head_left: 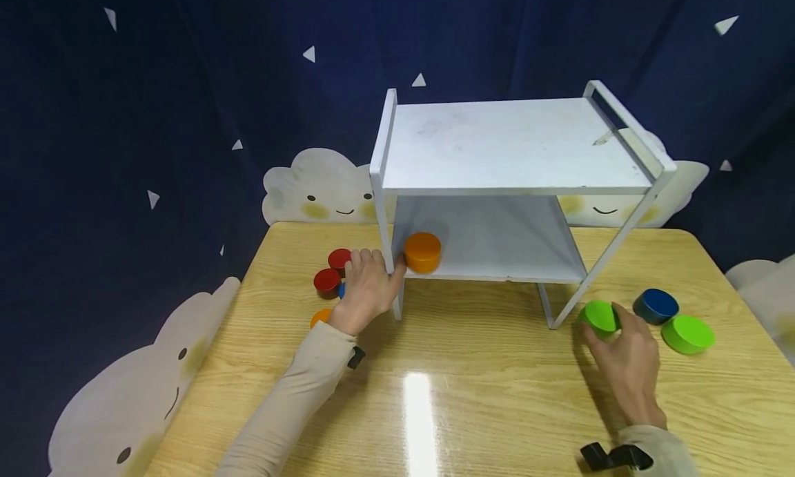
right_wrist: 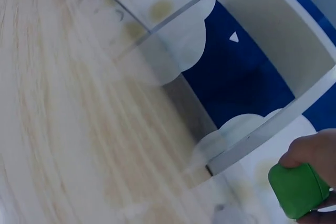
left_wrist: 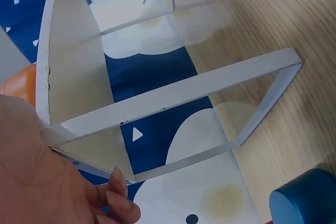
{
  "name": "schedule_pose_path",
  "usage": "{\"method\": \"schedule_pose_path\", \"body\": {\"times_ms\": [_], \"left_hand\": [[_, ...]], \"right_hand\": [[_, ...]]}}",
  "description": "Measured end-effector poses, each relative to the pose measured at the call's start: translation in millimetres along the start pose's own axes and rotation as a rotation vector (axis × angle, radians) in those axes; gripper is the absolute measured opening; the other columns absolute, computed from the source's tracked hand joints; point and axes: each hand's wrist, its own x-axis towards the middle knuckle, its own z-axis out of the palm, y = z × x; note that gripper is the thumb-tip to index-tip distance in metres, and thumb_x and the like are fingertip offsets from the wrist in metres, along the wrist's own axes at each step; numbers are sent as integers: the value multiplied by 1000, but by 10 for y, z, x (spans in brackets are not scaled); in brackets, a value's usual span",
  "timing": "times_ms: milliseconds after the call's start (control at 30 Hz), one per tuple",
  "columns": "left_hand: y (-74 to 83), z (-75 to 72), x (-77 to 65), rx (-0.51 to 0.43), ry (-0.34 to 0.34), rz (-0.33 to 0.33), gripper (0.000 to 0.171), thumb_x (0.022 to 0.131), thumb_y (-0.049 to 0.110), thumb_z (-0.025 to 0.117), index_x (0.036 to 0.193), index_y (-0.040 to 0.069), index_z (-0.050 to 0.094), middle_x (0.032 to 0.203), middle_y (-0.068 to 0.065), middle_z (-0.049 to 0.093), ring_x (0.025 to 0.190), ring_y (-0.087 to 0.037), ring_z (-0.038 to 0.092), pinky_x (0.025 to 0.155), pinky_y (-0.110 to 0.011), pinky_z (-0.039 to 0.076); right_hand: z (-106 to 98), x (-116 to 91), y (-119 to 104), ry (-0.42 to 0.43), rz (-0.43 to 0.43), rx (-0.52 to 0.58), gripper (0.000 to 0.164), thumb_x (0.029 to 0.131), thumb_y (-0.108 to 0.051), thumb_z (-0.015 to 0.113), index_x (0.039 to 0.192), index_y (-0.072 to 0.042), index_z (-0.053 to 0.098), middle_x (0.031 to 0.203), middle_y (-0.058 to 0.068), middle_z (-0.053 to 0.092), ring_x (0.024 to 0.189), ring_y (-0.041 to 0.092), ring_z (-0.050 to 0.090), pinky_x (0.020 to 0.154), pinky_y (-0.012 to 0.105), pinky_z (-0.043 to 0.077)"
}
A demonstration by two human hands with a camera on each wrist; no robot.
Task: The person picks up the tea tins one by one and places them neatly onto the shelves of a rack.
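A white two-tier shelf (head_left: 515,145) stands on the table, an orange round block (head_left: 422,252) on the left end of its lower board. My left hand (head_left: 370,290) grips the shelf's left front upright, the thumb on the inner side near the orange block and the fingers outside. In the left wrist view the fingers (left_wrist: 121,203) curl beside the frame's corner. Right of the shelf, my right hand (head_left: 627,356) pinches a green round block (head_left: 598,317) between thumb and fingers, close to the right front foot. The right wrist view shows this green block (right_wrist: 296,190) held by its sides.
A blue block (head_left: 656,306) and another green block (head_left: 688,335) lie right of my right hand. Left of the shelf are two red blocks (head_left: 327,283), an orange block (head_left: 320,317) and a partly hidden blue block (left_wrist: 304,198). A dark blue curtain (head_left: 186,83) hangs behind the table.
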Motion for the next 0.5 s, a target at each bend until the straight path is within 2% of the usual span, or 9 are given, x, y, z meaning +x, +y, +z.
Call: {"method": "schedule_pose_path", "body": {"times_ms": [133,333,500], "left_hand": [[-1,-4,-4,-2,-5,-5,52,100,48,32,77,2,44,80,-13,40,82,-31,35,69,-35,28],[-9,8,-8,2,-14,-15,53,99,49,32,79,2,44,81,-13,40,83,-31,35,71,-35,28],[-5,6,0,-1,-15,-12,53,99,49,31,79,2,44,81,-14,40,83,-31,35,70,-35,28]], "right_hand": [[-38,-1,-69,23,-36,5,57,72,-8,78,120,13,56,110,36,58,97,49,56,75,60,45],[-105,-20,-224,1,-18,6,58,73,-10,78,121,14,55,110,36,58,97,49,56,76,61,45],[-159,-61,-356,17,-66,24,57,71,-10,79,117,15,57,106,34,60,93,47,59,72,59,47]]}}
